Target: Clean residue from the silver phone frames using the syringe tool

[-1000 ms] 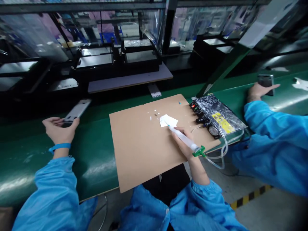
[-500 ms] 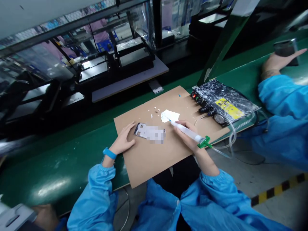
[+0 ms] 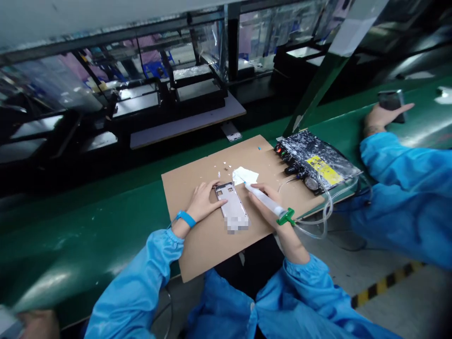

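My left hand (image 3: 204,201) grips the upper left of a pale phone frame (image 3: 233,203), its fingers along the edge and the thumb lying over the frame. The frame lies on a brown cardboard sheet (image 3: 197,254), with its dark-edged, cut-out end away from me. My right hand (image 3: 266,202) is closed around a translucent dispensing syringe (image 3: 265,199) with a green cap and a clear tube. The syringe's thin tip is over a white piece of paper (image 3: 249,176), beyond the frame; I cannot tell whether it touches.
A paint-spotted dispenser box (image 3: 314,155) with knobs, gauge and tubing stands at the right of the cardboard. Small scraps (image 3: 226,168) lie near the paper. Another phone part (image 3: 231,131) lies behind. At right, a co-worker's hand (image 3: 379,117) holds a dark phone (image 3: 391,101).
My left hand has taken hold of the phone frame and turned it from lying crosswise to pointing away from me. My right hand still holds the syringe near the paper. The camera view has shifted.
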Tool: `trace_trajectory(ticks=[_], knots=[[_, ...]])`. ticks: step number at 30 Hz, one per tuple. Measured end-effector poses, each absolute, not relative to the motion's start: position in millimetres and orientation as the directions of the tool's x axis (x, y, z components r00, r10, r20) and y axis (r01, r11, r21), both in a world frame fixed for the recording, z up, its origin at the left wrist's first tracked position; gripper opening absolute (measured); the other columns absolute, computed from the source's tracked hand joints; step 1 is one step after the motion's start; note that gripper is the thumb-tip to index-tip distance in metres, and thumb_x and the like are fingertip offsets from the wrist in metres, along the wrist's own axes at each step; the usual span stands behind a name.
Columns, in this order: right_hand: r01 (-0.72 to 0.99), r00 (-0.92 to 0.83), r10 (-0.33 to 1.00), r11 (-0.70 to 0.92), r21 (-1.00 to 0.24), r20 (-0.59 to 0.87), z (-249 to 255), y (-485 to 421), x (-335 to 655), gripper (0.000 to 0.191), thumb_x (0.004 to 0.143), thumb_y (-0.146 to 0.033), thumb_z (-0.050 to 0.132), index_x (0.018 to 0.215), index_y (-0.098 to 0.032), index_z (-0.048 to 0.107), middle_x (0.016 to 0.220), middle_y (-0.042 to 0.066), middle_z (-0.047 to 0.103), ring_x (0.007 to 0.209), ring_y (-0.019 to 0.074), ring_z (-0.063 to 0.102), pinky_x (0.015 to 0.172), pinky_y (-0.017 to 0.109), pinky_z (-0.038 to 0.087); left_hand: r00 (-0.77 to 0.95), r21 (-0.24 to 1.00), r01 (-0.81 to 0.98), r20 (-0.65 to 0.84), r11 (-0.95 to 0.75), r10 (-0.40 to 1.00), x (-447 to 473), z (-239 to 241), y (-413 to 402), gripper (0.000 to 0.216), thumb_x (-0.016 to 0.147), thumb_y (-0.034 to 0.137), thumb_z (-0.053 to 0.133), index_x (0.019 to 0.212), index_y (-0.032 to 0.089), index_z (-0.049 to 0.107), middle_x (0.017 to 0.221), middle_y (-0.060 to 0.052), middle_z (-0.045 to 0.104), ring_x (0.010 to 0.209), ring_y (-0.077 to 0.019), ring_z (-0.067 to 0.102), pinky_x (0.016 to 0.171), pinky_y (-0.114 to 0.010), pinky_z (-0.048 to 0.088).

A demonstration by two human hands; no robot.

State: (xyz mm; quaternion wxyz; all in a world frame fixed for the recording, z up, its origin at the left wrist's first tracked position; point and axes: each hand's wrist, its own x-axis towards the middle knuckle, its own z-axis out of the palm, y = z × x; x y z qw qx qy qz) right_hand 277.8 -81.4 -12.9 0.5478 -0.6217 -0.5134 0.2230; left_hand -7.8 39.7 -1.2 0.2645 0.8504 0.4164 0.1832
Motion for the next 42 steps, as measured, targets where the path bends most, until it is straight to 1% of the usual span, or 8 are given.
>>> trace_trajectory(ticks=[6,9,11,15,19,25,39,42], knots=[[0.301,0.314,0.933,0.077,-0.951,0.176,-6,-85,270,0.047,0.100,-0.067,0.091,0.119,-0.025,0.086,0.111,0.012,0.089,0.096,0.0288,0.083,0.088,0.045,0.071,0.663,0.635,0.529,0.104,-0.563,0.741,-10,-2,32,0.081,0.093,0.063,0.099,0.161,0.030,0.070,0.146,-0.009,0.084,0.135,-0.0397,0.077,0.122,-0.058,0.060],[0.253,0.303,0.943,0.061,-0.966,0.139,-2,-79,261,0.048,0.097,-0.070,0.093,0.113,-0.026,0.082,0.116,0.012,0.088,0.104,0.0294,0.084,0.095,0.046,0.072,0.674,0.638,0.510,0.120,-0.577,0.728,-10,0,27,0.074,0.097,0.061,0.094,0.158,0.027,0.071,0.144,-0.010,0.083,0.135,-0.0387,0.077,0.123,-0.057,0.059],[0.237,0.313,0.941,0.054,-0.970,0.128,-2,-74,255,0.048,0.096,-0.071,0.093,0.108,-0.027,0.079,0.110,0.010,0.087,0.099,0.0279,0.083,0.093,0.045,0.071,0.673,0.633,0.511,0.126,-0.581,0.729,-9,2,26,0.068,0.101,0.059,0.090,0.157,0.026,0.070,0.144,-0.011,0.083,0.136,-0.0380,0.076,0.124,-0.057,0.058],[0.282,0.327,0.936,0.036,-0.959,0.131,-8,-72,249,0.049,0.097,-0.073,0.091,0.103,-0.027,0.076,0.100,0.005,0.084,0.091,0.0246,0.080,0.088,0.041,0.068,0.664,0.631,0.520,0.125,-0.576,0.737,-7,2,26,0.070,0.101,0.058,0.091,0.158,0.026,0.068,0.143,-0.011,0.081,0.137,-0.0370,0.074,0.124,-0.055,0.057],[0.344,0.288,0.949,0.025,-0.939,0.131,-12,-79,250,0.052,0.100,-0.074,0.090,0.110,-0.024,0.081,0.103,0.008,0.087,0.088,0.0263,0.081,0.082,0.042,0.068,0.645,0.636,0.521,0.145,-0.570,0.750,-5,-3,26,0.073,0.098,0.060,0.093,0.157,0.025,0.069,0.141,-0.011,0.080,0.136,-0.0378,0.073,0.123,-0.054,0.057],[0.434,0.204,0.965,0.059,-0.899,0.162,-12,-80,251,0.053,0.100,-0.075,0.091,0.115,-0.024,0.086,0.115,0.013,0.091,0.102,0.0310,0.087,0.092,0.048,0.074,0.638,0.662,0.487,0.176,-0.570,0.749,-4,-7,27,0.068,0.099,0.062,0.091,0.154,0.027,0.073,0.138,-0.011,0.080,0.136,-0.0380,0.072,0.124,-0.055,0.057],[0.436,0.188,0.968,0.070,-0.897,0.167,-3,-76,243,0.060,0.097,-0.080,0.091,0.114,-0.022,0.085,0.115,0.017,0.091,0.104,0.0325,0.088,0.092,0.047,0.075,0.646,0.642,0.492,0.183,-0.588,0.741,-4,-8,27,0.070,0.098,0.061,0.091,0.156,0.025,0.072,0.143,-0.012,0.081,0.140,-0.0383,0.071,0.126,-0.054,0.056],[0.460,0.176,0.970,0.070,-0.885,0.168,-1,-77,243,0.057,0.099,-0.077,0.091,0.117,-0.023,0.084,0.117,0.017,0.091,0.105,0.0334,0.087,0.093,0.048,0.075,0.647,0.644,0.484,0.192,-0.592,0.738,-4,-8,27,0.069,0.099,0.061,0.090,0.155,0.027,0.073,0.146,-0.012,0.080,0.143,-0.0390,0.070,0.127,-0.055,0.056]])
